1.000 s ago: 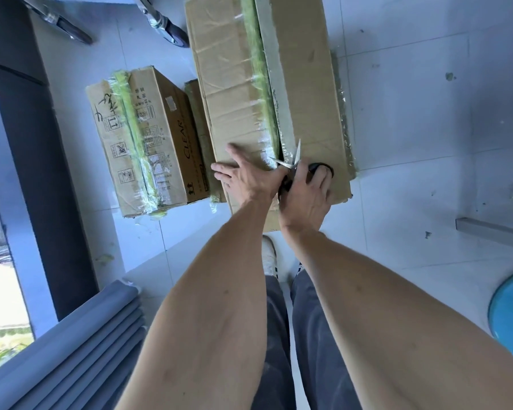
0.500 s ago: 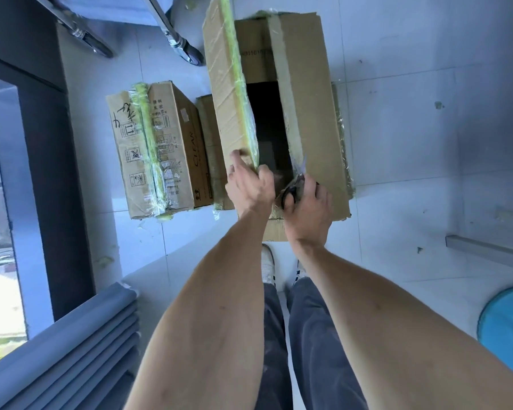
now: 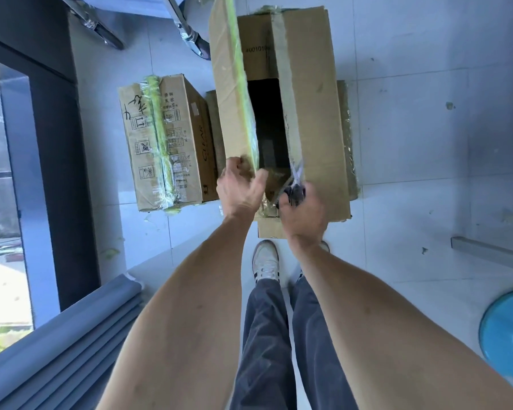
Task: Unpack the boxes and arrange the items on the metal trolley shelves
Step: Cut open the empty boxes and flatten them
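Looking down from my head camera, I stand over a tall cardboard box [image 3: 314, 113] on the pale tiled floor [image 3: 427, 143], its near end just ahead of my white sneaker [image 3: 265, 261]. My left hand [image 3: 240, 190] grips the near corner of the box's left flap [image 3: 230, 93], thumb on one side and curled fingers on the other, holding that flap upright; a strip of green tape [image 3: 240, 84] runs along its edge. The right flap [image 3: 311, 122] lies flat. Between the two flaps the opening is dark, and I cannot tell what is inside beyond a dim greyish shape low in the shadow. My right hand [image 3: 304, 214] is curled round the black handles of a pair of scissors [image 3: 295, 184], whose blades point up toward the seam at the near end of the opening; that hand is blurred, so the exact lie of each finger is unclear. To the left, on the floor, a smaller sealed carton [image 3: 166, 143] with printed handling symbols and green tape lies just beside the big box, with another narrow carton [image 3: 212, 128] wedged between them. At the top edge, metal trolley legs with a caster [image 3: 191, 37] stand near the box's far left corner. A blue round object [image 3: 507, 335] sits at the right edge, and folded grey blinds [image 3: 57, 344] lie at lower left.
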